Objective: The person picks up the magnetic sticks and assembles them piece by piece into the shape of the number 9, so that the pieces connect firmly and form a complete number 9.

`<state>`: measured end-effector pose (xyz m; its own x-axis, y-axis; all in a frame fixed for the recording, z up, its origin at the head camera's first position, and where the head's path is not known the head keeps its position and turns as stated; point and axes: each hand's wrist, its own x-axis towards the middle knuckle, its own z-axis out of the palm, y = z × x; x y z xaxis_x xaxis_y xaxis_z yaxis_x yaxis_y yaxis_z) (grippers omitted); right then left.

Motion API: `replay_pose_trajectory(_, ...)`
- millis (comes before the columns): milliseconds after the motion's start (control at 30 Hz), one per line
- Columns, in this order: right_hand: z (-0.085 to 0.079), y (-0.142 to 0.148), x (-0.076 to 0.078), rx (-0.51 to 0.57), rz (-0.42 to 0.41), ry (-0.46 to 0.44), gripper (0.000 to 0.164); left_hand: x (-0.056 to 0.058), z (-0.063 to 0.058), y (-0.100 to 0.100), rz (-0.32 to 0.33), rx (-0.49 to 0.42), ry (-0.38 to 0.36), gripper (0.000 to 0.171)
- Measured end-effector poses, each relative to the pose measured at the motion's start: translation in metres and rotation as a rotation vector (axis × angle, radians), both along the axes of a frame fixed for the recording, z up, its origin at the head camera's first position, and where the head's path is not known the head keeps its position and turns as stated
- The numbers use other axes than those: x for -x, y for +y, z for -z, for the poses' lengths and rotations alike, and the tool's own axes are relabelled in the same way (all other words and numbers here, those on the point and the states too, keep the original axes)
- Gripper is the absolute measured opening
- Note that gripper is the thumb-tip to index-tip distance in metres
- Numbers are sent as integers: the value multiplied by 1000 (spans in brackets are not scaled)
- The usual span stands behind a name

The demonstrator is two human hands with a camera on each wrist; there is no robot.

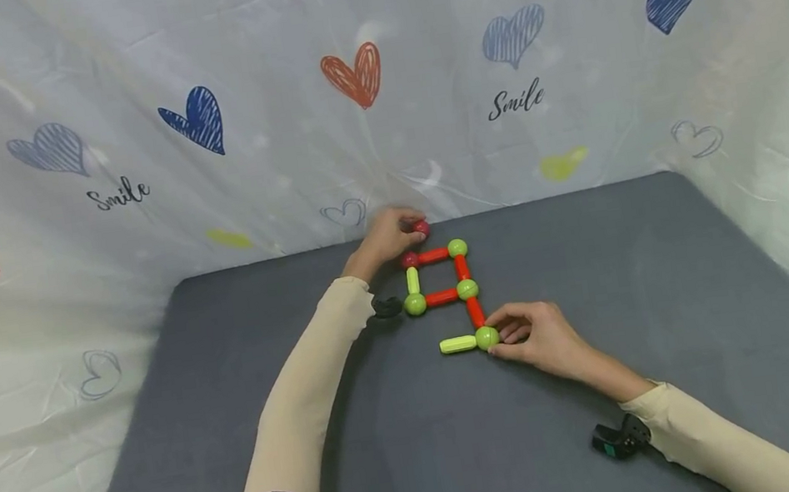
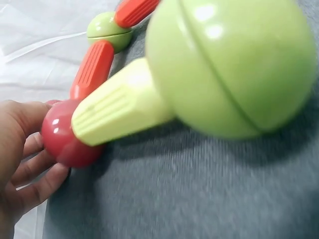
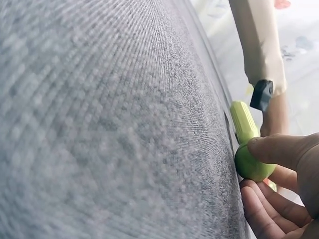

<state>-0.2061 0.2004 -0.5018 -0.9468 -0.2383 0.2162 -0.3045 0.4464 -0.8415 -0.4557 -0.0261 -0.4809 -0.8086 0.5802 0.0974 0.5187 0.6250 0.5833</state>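
A magnetic ball-and-stick figure lies on the grey table, its square made of red sticks [image 1: 440, 297], a yellow-green stick [image 1: 412, 281], green balls [image 1: 458, 248] and a dark red corner ball [image 2: 70, 137]. From the square a red stick [image 1: 475, 312] runs toward the near side to another green ball [image 1: 487, 338], from which a yellow-green stick [image 1: 458, 345] points left. My right hand [image 1: 540, 339] pinches that near green ball between thumb and fingers. Just beyond the corner ball, my left hand [image 1: 389, 237] holds a separate red ball [image 1: 421, 228], mostly hidden in the left wrist view.
The grey cloth-covered table [image 1: 633, 271] ends at the back against a pale curtain [image 1: 443, 163] printed with hearts and "Smile". Black wrist cameras sit on both forearms; the left one [image 1: 387, 307] is close beside the square's near-left green ball.
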Motion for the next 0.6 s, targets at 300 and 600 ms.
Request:
replay_pose_trajectory(300, -1, 5, 4, -10, -2, -15, 32, -14, 2, -28, -43, -40, -28, 38)
replay_pose_trajectory(600, -1, 11, 8, -42, 1, -12, 32, -31, 6, -57, -71, -86, -41, 38)
